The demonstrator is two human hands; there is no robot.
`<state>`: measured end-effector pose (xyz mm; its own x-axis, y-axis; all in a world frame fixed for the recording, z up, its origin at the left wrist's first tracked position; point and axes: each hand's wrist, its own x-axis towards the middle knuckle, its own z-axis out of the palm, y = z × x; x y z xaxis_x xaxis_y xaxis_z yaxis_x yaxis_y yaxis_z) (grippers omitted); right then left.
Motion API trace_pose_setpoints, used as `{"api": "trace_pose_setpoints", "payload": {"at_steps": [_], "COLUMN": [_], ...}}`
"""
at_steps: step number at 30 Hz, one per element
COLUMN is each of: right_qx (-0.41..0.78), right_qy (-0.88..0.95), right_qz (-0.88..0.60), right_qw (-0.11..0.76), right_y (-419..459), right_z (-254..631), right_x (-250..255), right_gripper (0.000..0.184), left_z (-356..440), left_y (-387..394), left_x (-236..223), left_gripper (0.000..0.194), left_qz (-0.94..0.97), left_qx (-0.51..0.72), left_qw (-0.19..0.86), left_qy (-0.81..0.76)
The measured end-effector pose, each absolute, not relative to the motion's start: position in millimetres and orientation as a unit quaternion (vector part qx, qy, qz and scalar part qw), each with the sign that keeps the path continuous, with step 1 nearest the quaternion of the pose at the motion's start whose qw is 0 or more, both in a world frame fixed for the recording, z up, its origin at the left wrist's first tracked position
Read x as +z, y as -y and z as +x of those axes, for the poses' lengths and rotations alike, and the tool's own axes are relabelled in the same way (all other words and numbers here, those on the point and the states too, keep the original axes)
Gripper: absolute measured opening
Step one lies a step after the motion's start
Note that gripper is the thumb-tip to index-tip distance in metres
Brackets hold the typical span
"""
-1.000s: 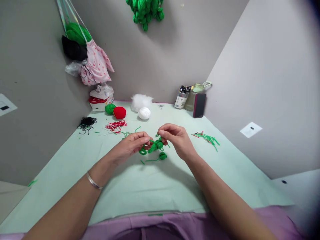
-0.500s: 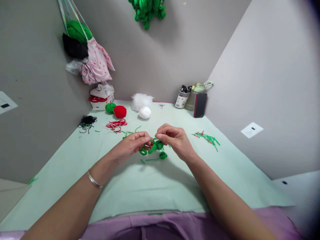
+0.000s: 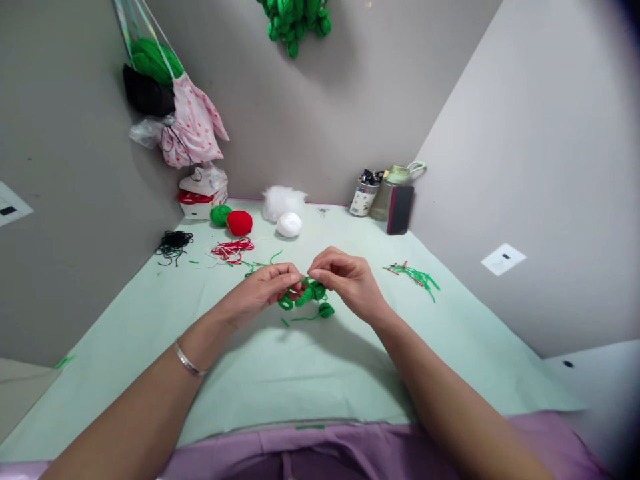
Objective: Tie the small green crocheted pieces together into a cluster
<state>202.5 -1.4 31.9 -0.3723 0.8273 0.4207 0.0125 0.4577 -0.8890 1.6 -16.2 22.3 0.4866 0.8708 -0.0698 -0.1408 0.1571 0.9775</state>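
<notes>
Above the middle of the table, my left hand (image 3: 273, 285) pinches a small green crocheted piece (image 3: 305, 297) made of yarn, with a ring-like loop hanging under the fingers. My right hand (image 3: 345, 273) is closed close beside it, thumb and forefinger pinching at the top of the same piece. The fingertips nearly meet, and whatever fine strand lies between them is too small to make out. Just below, a small green yarn ball (image 3: 326, 310) with a trailing tail shows near the tabletop.
Yarn balls in green (image 3: 220, 215), red (image 3: 239, 223) and white (image 3: 289, 225) stand at the back, by white stuffing (image 3: 283, 202). Black yarn (image 3: 174, 245) and red strands (image 3: 233, 249) lie left. Green offcuts (image 3: 415, 277), a phone (image 3: 401, 210), a bottle (image 3: 383, 200) and a pen cup (image 3: 363, 198) are right.
My right hand has shifted very slightly left toward my left hand. Both hands keep their pinch on the green crocheted piece.
</notes>
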Motion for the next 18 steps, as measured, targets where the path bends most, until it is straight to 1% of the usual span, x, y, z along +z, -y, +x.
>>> {"api": "trace_pose_setpoints", "payload": {"at_steps": [9,15,18], "right_qx": [0.368,0.364,0.366], "right_qy": [0.757,0.76,0.751], "right_qz": [-0.3,-0.311,-0.319], "right_qw": [0.449,0.44,0.447], "right_y": [3.2,5.0,6.0], "right_z": [202.8,202.9,202.7], "right_x": [29.8,33.8,34.6], "right_gripper": [0.017,0.014,0.016], "left_z": [0.1,-0.1,-0.3], "left_y": [14.7,15.2,14.9], "left_x": [17.9,16.5,16.6], "left_gripper": [0.025,0.024,0.024], "left_qz": [0.544,0.539,0.542], "left_qx": [0.37,0.373,0.373], "left_qw": [0.676,0.681,0.68], "left_qy": [-0.331,-0.327,-0.325]}}
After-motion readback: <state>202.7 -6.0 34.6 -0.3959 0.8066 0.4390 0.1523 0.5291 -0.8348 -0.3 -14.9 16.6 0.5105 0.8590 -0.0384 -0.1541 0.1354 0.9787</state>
